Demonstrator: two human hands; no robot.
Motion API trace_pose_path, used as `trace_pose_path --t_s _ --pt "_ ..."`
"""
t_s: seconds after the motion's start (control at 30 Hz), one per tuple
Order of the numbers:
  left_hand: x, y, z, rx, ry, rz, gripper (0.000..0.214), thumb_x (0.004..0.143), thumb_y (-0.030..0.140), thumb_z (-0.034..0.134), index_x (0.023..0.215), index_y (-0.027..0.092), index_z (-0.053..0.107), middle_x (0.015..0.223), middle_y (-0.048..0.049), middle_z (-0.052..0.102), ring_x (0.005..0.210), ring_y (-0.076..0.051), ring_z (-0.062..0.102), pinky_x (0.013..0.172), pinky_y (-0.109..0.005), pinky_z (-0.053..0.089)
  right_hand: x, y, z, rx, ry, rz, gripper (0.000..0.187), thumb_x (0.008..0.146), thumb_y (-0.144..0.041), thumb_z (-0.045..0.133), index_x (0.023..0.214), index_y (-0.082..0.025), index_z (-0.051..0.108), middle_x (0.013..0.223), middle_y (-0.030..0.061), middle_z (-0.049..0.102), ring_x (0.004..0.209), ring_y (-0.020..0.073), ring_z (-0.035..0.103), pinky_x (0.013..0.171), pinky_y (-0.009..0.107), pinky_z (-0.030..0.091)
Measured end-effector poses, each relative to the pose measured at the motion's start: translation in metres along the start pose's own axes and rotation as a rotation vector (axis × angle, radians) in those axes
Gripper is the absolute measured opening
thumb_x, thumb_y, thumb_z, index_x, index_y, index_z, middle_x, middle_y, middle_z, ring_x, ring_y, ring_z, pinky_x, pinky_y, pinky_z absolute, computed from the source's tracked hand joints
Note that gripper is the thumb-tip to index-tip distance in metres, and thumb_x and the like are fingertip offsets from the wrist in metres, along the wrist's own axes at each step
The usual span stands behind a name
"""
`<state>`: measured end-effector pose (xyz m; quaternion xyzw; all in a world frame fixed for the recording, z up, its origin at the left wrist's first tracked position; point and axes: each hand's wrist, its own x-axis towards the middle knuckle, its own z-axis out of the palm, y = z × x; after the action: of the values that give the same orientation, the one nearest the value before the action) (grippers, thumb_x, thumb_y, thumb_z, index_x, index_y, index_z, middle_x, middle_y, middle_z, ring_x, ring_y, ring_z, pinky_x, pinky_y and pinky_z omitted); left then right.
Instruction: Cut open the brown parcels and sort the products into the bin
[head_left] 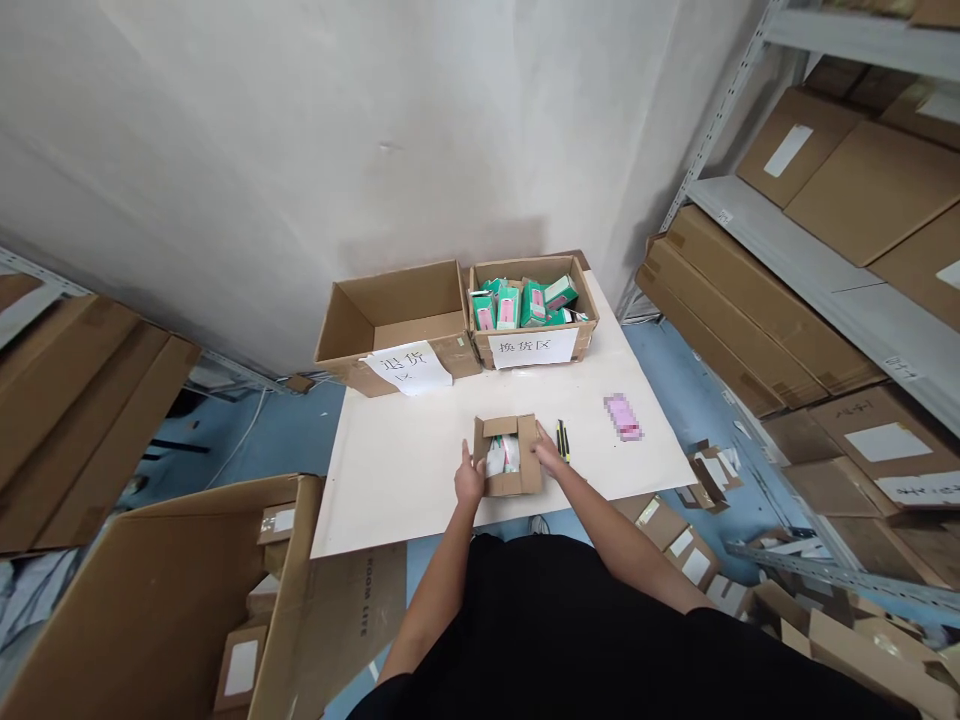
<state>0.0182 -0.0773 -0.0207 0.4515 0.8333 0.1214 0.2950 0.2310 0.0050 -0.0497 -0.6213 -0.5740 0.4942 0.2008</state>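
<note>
Near the worktop's (405,470) front edge, left hand (470,480) and right hand (548,450) clasp a small box (504,485), fingers pressed to opposite sides (its top is open); light, even pressure should prevent crushing.

Two hands (470,480), one small carton (513,485); on table (405,450), two large boxes (405,292), two paper signs (409,367).

The brown cardboard box (514,484) is open — white-and-green contents (504,456) showing — by the white table's near edge (390,532).

grey wall (300,120) | right: metal shelf (780,240) bearing brown cartons (870,190) | blue floor (652,365) below
</note>
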Motion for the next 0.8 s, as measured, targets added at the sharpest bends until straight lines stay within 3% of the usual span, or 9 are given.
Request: trace_pose_path --t_s 0.07,0.1,0.17,0.23,0.3,0.4,0.5,0.67,0.8 --pt "-0.001 -0.003 0.000 -0.019 0.096 -0.005 0.088 0.101 0.039 0.055 0.171 0.022 0.005 0.159 -0.0176 0.053 0.138 -0.031 0.058 0.103 -0.040 0.051 -0.006 0.006 -0.008 -0.168 0.075 0.017 0.095 0.083 -0.021 0.058 0.171 -0.023 0.022 0.163 0.0095 0.048 0.143 0.0291 0.052 0.114 0.042 0.046" --pt "-0.001 -0.003 0.001 0.010 0.140 0.008 0.086 0.100 0.039 0.057 0.170 0.022 0.010 0.165 -0.0183 0.045 0.144 -0.033 0.052 0.106 -0.043 0.050 -0.010 0.007 -0.009 -0.264 0.110 0.007 0.092 0.085 -0.021 0.057 0.170 -0.024 0.024 0.168 0.0096 0.041 0.149 0.0294 0.044 0.118 0.043 0.043" --pt "0.000 0.002 0.003 0.112 0.161 0.122 0.068 0.099 0.032 0.056 0.164 0.024 0.035 0.170 -0.0160 0.036 0.151 -0.036 0.041 0.115 -0.049 0.044 -0.016 0.006 -0.009 -0.426 0.142 -0.081 0.080 0.090 -0.017 0.055 0.167 -0.026 0.036 0.175 0.0078 0.026 0.160 0.0298 0.025 0.125 0.044 0.032" --pt "0.003 0.010 0.007 0.213 0.024 0.323 0.047 0.096 0.023 0.057 0.143 0.026 0.063 0.166 -0.0122 0.042 0.153 -0.036 0.036 0.123 -0.053 0.036 -0.018 0.000 -0.006 -0.551 0.087 -0.223 0.065 0.093 -0.014 0.052 0.157 -0.027 0.054 0.177 0.0045 0.018 0.164 0.0299 0.009 0.129 0.046 0.024" --pt "0.005 0.018 0.014 0.273 -0.161 0.473 0.036 0.090 0.017 0.062 0.122 0.025 0.076 0.159 -0.0106 0.052 0.155 -0.036 0.032 0.128 -0.054 0.030 -0.016 -0.010 -0.003 -0.624 -0.004 -0.310 0.056 0.095 -0.014 0.052 0.148 -0.026 0.064 0.178 0.0042 0.017 0.164 0.0318 0.002 0.129 0.049 0.022" --pt "0.004 0.021 0.024 0.309 -0.274 0.507 0.031 0.085 0.021 0.067 0.113 0.019 0.080 0.163 -0.0122 0.048 0.161 -0.042 0.017 0.130 -0.061 0.019 -0.004 -0.027 -0.001 -0.671 -0.043 -0.265 0.065 0.095 -0.016 0.055 0.158 -0.029 0.052 0.178 0.0075 0.014 0.163 0.0375 0.008 0.125 0.054 0.026" --pt "-0.002 0.014 0.029 0.265 -0.289 0.509 0.035 0.095 0.035 0.060 0.118 0.016 0.078 0.170 -0.0121 0.038 0.164 -0.042 0.005 0.131 -0.063 0.013 0.016 -0.041 -0.002 -0.690 -0.011 -0.230 0.078 0.095 -0.017 0.055 0.168 -0.034 0.031 0.179 0.0079 0.010 0.162 0.0401 0.012 0.124 0.057 0.025" --pt "-0.005 0.012 0.021 0.139 -0.363 0.499 0.042 0.101 0.053 0.054 0.118 0.023 0.078 0.171 -0.0045 0.037 0.165 -0.036 0.003 0.133 -0.059 0.011 0.051 -0.052 -0.001 -0.718 -0.125 -0.084 0.073 0.098 -0.022 0.055 0.166 -0.036 0.035 0.176 0.0104 0.023 0.161 0.0413 0.014 0.123 0.065 0.018" --pt "-0.006 0.011 0.013 -0.034 -0.397 0.438 0.053 0.107 0.052 0.040 0.097 0.024 0.083 0.170 -0.0005 0.041 0.166 -0.030 0.004 0.134 -0.052 0.015 0.058 -0.043 0.000 -0.707 -0.143 -0.019 0.065 0.102 -0.029 0.049 0.166 -0.034 0.036 0.172 0.0141 0.033 0.160 0.0403 0.019 0.122 0.070 0.013"
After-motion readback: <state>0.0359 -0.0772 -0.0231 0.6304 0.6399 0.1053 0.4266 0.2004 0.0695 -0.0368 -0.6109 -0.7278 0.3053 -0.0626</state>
